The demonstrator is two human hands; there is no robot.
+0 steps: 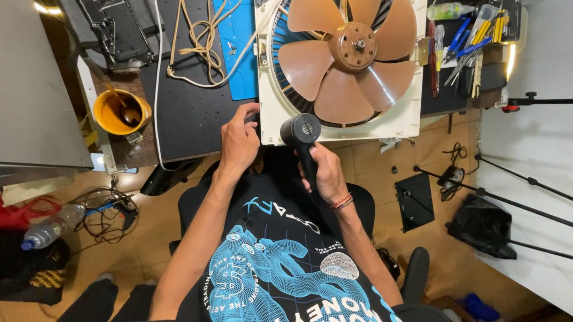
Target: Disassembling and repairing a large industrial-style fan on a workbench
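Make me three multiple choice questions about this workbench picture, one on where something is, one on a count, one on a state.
1. Where is the orange cup with a spoon?
A. left of the square cream fan housing
B. on the brown fan blades
C. on the floor

2. How many blades has the brown plastic fan?
A. three
B. five
C. eight

3. What is the right hand doing?
A. resting open
B. gripping the black handheld blower
C. holding a screwdriver

Answers: 1 A, the cup sits at the bench's left edge. 2 B, five blades ring the hub. 3 B, its fingers wrap the blower handle; the left hand touches the housing corner.
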